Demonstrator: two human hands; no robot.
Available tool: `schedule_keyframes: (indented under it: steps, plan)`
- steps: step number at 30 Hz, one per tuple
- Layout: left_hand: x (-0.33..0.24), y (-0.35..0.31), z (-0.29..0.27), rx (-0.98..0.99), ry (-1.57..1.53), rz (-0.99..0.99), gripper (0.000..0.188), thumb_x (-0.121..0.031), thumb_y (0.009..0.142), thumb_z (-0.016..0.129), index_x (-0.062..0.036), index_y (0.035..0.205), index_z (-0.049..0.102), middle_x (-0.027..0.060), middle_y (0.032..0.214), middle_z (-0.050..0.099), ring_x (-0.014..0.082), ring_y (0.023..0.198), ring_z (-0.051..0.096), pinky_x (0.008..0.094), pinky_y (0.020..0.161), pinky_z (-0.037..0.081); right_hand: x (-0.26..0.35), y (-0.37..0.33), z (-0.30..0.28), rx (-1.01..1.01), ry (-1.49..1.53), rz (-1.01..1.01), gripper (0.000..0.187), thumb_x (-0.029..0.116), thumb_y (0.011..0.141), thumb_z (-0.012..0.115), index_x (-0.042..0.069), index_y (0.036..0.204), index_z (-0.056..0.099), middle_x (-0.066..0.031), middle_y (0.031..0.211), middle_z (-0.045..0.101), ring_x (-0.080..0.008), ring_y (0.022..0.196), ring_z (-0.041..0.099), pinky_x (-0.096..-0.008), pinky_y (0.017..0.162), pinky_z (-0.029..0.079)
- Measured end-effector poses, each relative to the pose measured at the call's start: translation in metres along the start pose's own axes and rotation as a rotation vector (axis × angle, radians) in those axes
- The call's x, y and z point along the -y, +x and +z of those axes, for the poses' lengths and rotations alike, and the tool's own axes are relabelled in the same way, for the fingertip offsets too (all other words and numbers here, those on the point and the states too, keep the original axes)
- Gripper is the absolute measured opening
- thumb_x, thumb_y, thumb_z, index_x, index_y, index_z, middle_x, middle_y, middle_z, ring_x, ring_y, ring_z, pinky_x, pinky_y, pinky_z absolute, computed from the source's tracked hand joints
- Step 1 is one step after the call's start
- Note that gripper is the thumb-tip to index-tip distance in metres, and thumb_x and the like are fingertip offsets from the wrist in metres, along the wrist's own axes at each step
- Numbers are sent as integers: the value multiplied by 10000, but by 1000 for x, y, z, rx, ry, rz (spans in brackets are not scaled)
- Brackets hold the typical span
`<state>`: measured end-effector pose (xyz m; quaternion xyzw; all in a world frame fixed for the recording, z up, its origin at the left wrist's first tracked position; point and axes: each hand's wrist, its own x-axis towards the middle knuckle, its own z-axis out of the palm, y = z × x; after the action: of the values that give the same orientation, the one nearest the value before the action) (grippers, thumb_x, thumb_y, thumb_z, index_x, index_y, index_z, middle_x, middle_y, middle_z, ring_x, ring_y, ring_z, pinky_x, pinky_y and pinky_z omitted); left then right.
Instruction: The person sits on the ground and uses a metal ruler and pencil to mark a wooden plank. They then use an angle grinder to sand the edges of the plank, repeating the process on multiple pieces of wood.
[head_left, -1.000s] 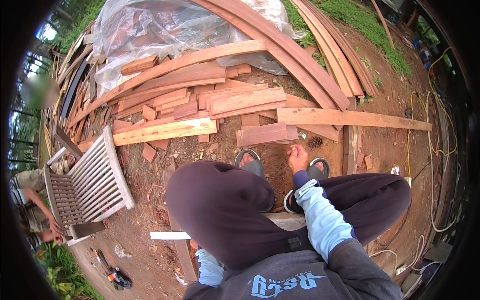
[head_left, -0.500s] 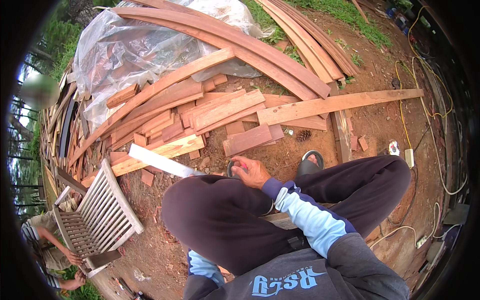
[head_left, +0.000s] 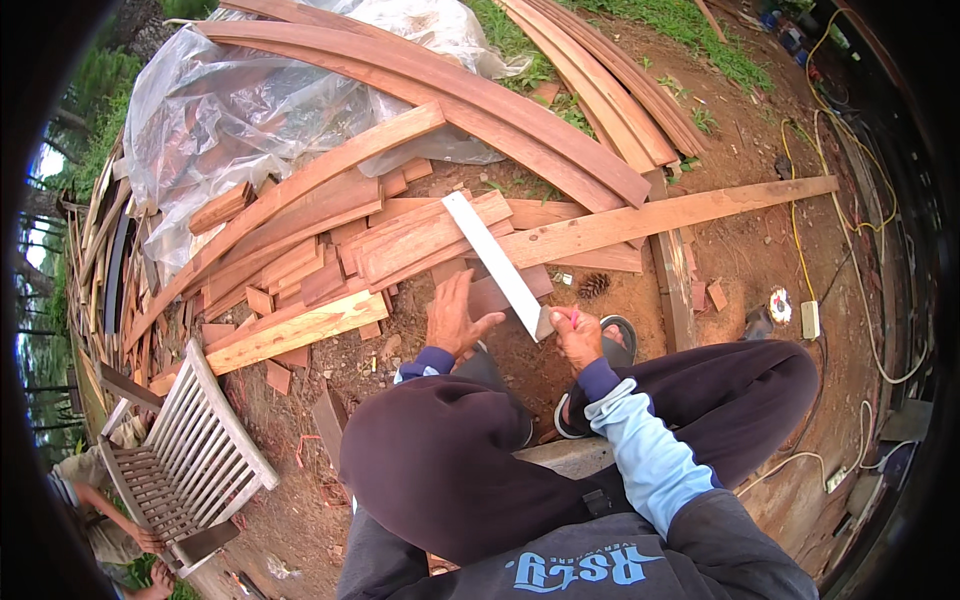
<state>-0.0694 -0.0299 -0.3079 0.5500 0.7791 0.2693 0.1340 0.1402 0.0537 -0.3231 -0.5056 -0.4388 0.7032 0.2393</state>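
Note:
My right hand (head_left: 578, 340) is closed on the near end of a long, flat, saw-like blade (head_left: 490, 258). Most of the blade gleams white, with a grey patch beside my fingers, and a bit of pink shows in the grip. It points up and to the left, over short reddish boards (head_left: 435, 240). Left of the blade, apart from it, my left hand (head_left: 455, 320) hovers above my knee with fingers spread and nothing in them. Whether the blade touches the boards I cannot tell.
Clear plastic sheeting (head_left: 260, 110) partly covers a pile of long planks (head_left: 500, 125). A slatted wooden chair (head_left: 190, 460) stands at the left, with another person's hand (head_left: 150, 540) at it. Cables and a white power strip (head_left: 810, 320) lie right. A pinecone (head_left: 593, 286) rests on the dirt.
My right hand has moved right, and the blade has swung from pointing left over the ground to pointing up-left over the boards. My left hand has come into view from behind my leg.

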Motion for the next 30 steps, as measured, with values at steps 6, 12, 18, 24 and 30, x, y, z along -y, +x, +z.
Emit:
schedule_keyframes:
  steps: [6,12,18,24,30]
  plan:
    - [24,-3,21,170,154,51,778,-318,697,781,-50,1335,425,171,1244,490,359,1162,451,464,1006,345,-4,7,-15,-79,70,19,252,146,926,607,-28,1107,591,32,673,493,-53,444,401,-214,375,322]
    - [28,-33,19,115,216,-85,731,-253,669,788,-70,1301,469,147,1228,487,339,1142,448,454,953,368,-15,-19,-4,-85,25,138,222,141,909,623,-12,1069,630,31,601,495,-48,444,411,-213,392,322]
    - [32,-37,18,98,214,-60,713,-254,649,793,-60,1269,499,132,1207,494,333,1126,449,449,936,374,-30,-64,4,-13,54,266,209,138,912,612,-20,1045,639,-27,680,612,-64,472,508,-204,398,367]
    - [28,-31,22,77,198,26,731,-238,596,819,-78,1250,534,110,1159,520,329,1082,468,435,898,402,-35,-71,-5,-54,4,297,180,119,904,594,7,1021,671,-9,636,606,-57,478,516,-208,425,387]
    - [22,-42,27,43,196,-22,755,-245,579,832,-78,1250,529,125,1134,516,332,1081,470,440,910,397,-42,-23,12,-19,-31,191,186,124,913,588,-5,1024,663,-20,665,616,-65,486,524,-209,424,401]
